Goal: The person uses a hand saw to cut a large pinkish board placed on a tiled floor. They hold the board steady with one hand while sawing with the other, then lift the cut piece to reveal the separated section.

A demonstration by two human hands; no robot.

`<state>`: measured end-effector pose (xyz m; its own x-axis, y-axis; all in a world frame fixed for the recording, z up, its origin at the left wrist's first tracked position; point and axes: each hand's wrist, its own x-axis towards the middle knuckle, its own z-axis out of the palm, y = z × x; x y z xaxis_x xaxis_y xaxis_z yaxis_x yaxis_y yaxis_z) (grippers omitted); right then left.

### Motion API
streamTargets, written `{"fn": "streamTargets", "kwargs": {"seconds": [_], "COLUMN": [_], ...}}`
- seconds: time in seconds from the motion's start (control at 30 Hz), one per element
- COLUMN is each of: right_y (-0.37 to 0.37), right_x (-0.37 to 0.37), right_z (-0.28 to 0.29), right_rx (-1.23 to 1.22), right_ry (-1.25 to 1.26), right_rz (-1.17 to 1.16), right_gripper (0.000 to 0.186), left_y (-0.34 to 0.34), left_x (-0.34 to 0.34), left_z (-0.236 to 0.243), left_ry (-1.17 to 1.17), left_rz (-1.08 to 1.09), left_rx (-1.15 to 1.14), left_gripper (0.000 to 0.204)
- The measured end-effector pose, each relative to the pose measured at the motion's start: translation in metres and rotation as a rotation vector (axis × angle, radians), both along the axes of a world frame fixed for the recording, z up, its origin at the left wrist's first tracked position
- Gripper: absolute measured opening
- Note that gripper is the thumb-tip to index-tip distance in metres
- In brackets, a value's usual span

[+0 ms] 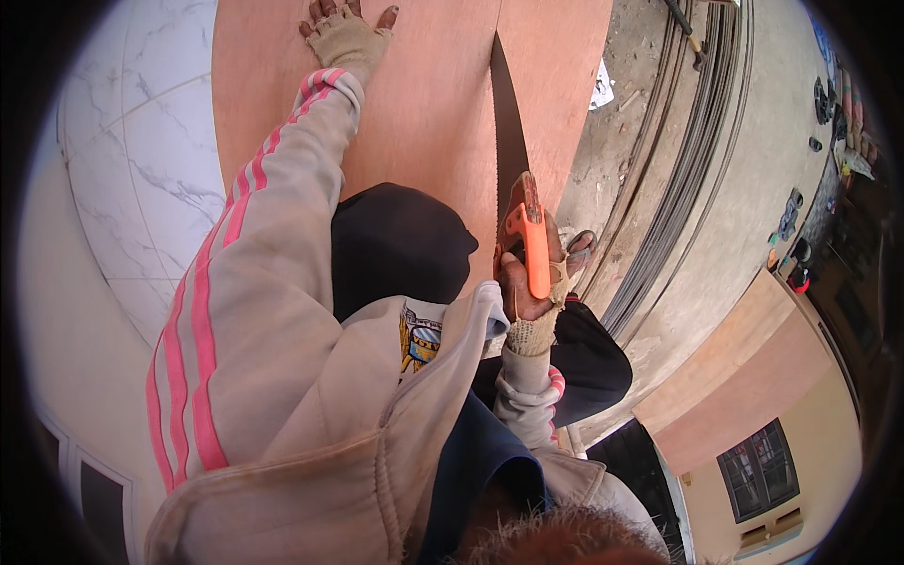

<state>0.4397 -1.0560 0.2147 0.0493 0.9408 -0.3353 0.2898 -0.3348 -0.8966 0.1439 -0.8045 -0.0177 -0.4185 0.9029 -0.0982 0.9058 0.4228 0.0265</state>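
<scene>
A wide reddish-brown plywood sheet [424, 113] lies under both my hands. My left hand [347, 40], in a worn fingerless glove, rests on it near the top edge of the view, fingers spread and holding nothing. My right hand [524, 294], gloved the same way, is closed round the orange handle of a handsaw [509, 118]. The toothed blade points away from me along a dark line in the sheet; how deep it sits I cannot tell. A knee in black trousers [400, 250] is over the sheet between my arms.
Marble-patterned tiles [151, 132] border the sheet on the left. To the right, long thin metal rods [687, 179] lie in a bundle on rough concrete, with a long-handled tool [690, 33] beyond. Footwear [791, 212] and another board [734, 367] are farther right.
</scene>
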Motion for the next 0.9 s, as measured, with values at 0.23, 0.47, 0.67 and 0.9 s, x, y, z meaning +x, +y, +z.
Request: {"fn": "streamTargets", "kwargs": {"seconds": [0.23, 0.47, 0.67, 0.9], "right_y": [0.100, -0.015, 0.099, -0.012], "right_x": [-0.013, 0.003, -0.011, 0.000], "right_z": [-0.070, -0.010, -0.061, -0.022], "right_rx": [-0.186, -0.039, -0.218, -0.043], "right_ry": [0.077, 0.217, 0.164, -0.016], "right_rz": [-0.062, -0.022, -0.059, 0.019], "right_gripper": [0.044, 0.071, 0.051, 0.069], "left_y": [0.007, -0.005, 0.006, -0.004], "left_x": [0.007, -0.002, 0.007, -0.006], "left_z": [0.009, 0.013, 0.007, -0.013], "left_ry": [0.007, 0.025, 0.017, 0.058], "left_rz": [-0.006, 0.003, -0.009, -0.001], "left_rx": [-0.057, -0.045, -0.050, 0.010], "left_gripper": [0.091, 0.089, 0.089, 0.091]}}
